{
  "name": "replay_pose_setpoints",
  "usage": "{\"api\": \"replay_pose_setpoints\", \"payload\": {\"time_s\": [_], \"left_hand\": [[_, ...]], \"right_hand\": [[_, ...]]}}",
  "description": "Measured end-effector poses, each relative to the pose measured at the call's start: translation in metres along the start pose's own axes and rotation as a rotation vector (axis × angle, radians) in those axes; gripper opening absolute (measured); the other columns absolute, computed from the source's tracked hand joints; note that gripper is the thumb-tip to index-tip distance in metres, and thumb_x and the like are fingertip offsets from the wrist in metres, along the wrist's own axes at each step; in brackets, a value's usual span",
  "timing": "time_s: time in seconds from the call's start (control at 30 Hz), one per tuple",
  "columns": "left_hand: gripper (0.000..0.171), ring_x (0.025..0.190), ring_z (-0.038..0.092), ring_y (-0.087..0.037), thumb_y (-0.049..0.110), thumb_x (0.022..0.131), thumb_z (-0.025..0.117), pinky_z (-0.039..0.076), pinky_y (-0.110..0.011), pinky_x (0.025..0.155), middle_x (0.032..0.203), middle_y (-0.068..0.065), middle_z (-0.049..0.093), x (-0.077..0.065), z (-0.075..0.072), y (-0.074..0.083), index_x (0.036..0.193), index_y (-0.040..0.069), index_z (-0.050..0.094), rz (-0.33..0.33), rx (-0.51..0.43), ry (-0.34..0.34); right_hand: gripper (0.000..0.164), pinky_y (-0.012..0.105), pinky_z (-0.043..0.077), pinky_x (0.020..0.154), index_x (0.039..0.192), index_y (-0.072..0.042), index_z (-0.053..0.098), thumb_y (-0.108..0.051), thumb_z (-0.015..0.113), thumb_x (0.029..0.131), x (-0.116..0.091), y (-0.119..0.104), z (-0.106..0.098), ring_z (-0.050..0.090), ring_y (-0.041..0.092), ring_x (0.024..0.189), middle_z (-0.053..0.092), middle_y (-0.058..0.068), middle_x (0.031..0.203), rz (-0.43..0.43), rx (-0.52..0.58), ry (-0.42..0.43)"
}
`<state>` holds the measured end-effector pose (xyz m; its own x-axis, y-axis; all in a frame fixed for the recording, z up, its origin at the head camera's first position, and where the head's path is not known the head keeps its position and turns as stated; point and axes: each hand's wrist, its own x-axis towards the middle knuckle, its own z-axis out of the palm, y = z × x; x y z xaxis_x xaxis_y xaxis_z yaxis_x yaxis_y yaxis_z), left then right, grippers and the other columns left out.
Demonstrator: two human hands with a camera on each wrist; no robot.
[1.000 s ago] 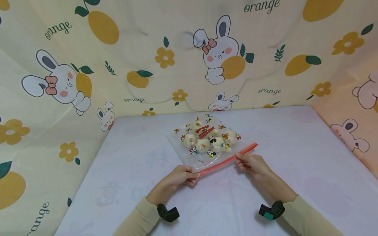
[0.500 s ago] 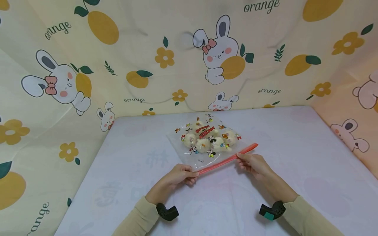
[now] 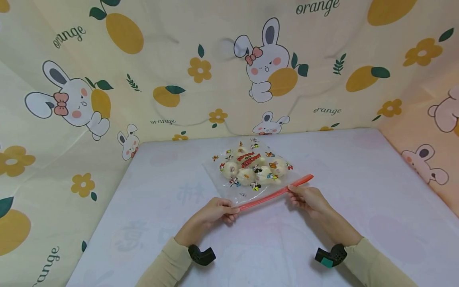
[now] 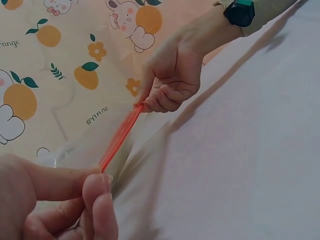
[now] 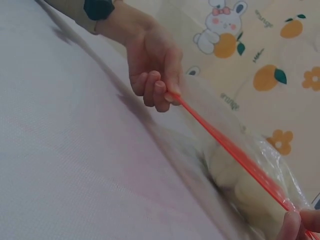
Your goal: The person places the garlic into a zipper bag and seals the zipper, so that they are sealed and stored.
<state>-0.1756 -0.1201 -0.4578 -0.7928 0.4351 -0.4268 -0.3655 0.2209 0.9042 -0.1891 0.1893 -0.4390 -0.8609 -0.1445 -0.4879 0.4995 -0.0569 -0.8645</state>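
A clear zip bag (image 3: 229, 191) printed with small cartoon figures lies on the table, its red zip strip (image 3: 265, 198) toward me. Several round cream-coloured pieces (image 3: 246, 176) show through the plastic. My left hand (image 3: 217, 210) pinches the strip's left end between thumb and fingers. Farther along, my right hand (image 3: 309, 200) pinches the same strip, with a short red end sticking out beyond it. In the left wrist view the strip (image 4: 121, 137) runs taut between both hands. The right wrist view shows the pale pieces (image 5: 245, 190) behind the strip.
A white cloth (image 3: 161, 171) covers the table. Behind it and along both sides hangs a cream curtain (image 3: 222, 79) printed with rabbits and oranges. Each wrist carries a black camera mount, the left one (image 3: 202, 256) and the right one (image 3: 330, 256) close above the table.
My left hand has shifted slightly up and to the left, still pinching the strip's end. The right hand and the bag have barely moved.
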Motion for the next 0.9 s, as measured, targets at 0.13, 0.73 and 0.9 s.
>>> {"api": "replay_pose_setpoints", "payload": {"time_s": [0.13, 0.73, 0.9], "left_hand": [[0.016, 0.056, 0.056, -0.001, 0.009, 0.091, 0.063, 0.051, -0.015, 0.056, 0.063, 0.008, 0.062, -0.001, -0.003, 0.001, 0.092, -0.006, 0.066, 0.007, 0.01, 0.002], [0.021, 0.055, 0.055, -0.001, 0.01, 0.091, 0.064, 0.05, -0.015, 0.055, 0.062, 0.008, 0.061, -0.002, -0.011, -0.002, 0.095, -0.011, 0.065, -0.001, 0.046, 0.006], [0.017, 0.055, 0.055, -0.001, 0.01, 0.09, 0.064, 0.05, -0.015, 0.055, 0.061, 0.008, 0.061, -0.002, -0.012, -0.002, 0.09, -0.007, 0.066, -0.007, 0.041, 0.015]], "right_hand": [[0.021, 0.013, 0.052, 0.059, 0.076, -0.02, 0.068, -0.021, 0.06, 0.095, -0.001, 0.0, -0.001, 0.057, 0.0, 0.06, 0.067, -0.011, 0.068, -0.003, 0.013, -0.002], [0.021, 0.013, 0.051, 0.06, 0.076, -0.021, 0.066, -0.023, 0.058, 0.096, -0.004, 0.0, -0.004, 0.056, 0.0, 0.06, 0.066, -0.012, 0.067, 0.004, 0.013, 0.0], [0.02, 0.013, 0.051, 0.06, 0.078, -0.021, 0.066, -0.023, 0.058, 0.096, -0.003, 0.0, -0.004, 0.056, 0.0, 0.061, 0.066, -0.012, 0.068, 0.012, 0.021, 0.001]]}}
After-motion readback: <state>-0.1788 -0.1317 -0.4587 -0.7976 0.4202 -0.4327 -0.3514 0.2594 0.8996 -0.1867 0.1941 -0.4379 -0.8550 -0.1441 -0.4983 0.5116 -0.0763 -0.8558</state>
